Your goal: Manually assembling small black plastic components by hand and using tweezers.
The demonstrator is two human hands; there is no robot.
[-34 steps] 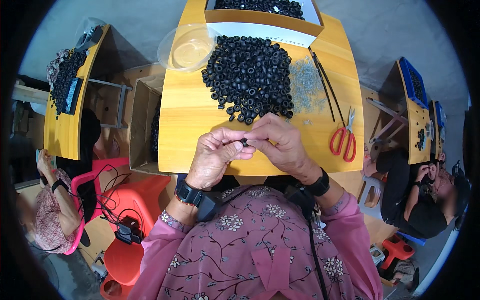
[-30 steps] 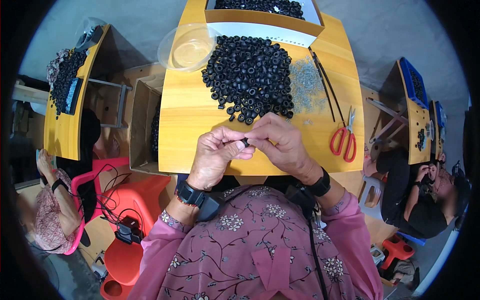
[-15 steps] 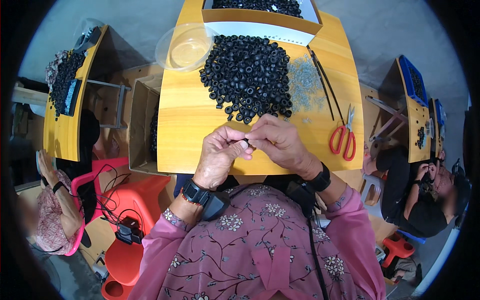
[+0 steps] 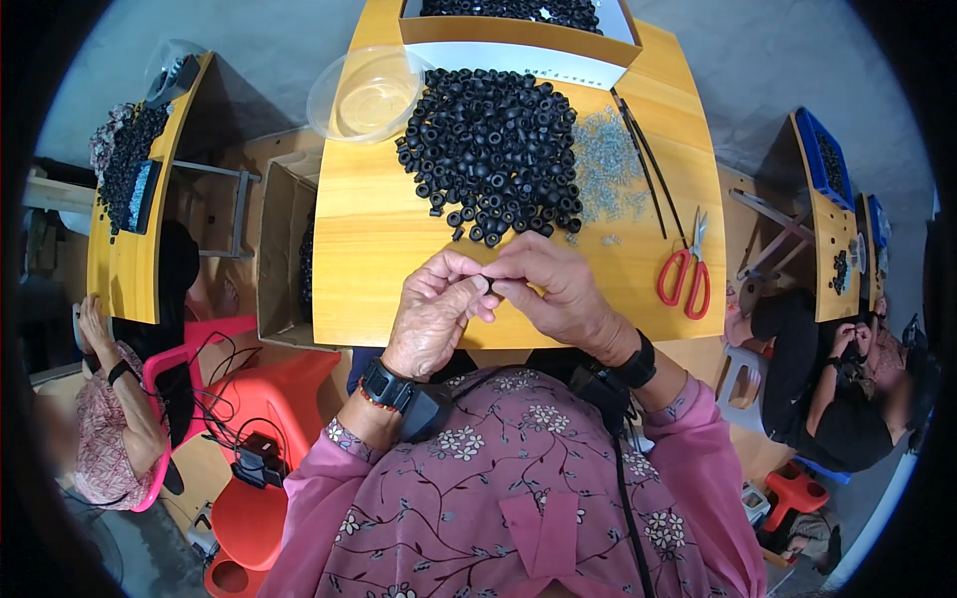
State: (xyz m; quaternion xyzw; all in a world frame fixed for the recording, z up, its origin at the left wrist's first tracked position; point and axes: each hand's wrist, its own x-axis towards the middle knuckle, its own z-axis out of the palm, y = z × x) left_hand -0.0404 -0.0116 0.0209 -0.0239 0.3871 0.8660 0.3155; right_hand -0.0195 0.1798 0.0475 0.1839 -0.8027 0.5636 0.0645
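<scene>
My left hand [image 4: 431, 317] pinches a small black ring-shaped piece [image 4: 489, 285] between thumb and fingers, above the near edge of the table. Right against it, my right hand [image 4: 566, 295] has its thumb and forefinger closed at the same piece; whether they also grip something tiny is hidden. Beyond both hands spreads a large heap of black ring-shaped pieces [image 4: 488, 149], which look like rubber. To the heap's right lies a scatter of tiny clear bits [image 4: 606, 164].
Red-handled scissors [image 4: 688, 269] and two thin dark rods [image 4: 646, 159] lie on the right of the yellow table [image 4: 359, 239]. A clear round tub [image 4: 334, 100] overhangs its left edge. At the back is a box [image 4: 518, 62] of black pieces. People sit at side tables.
The right fingers have shifted slightly around the small black piece, and more of it shows. Both hands stay in nearly the same place.
</scene>
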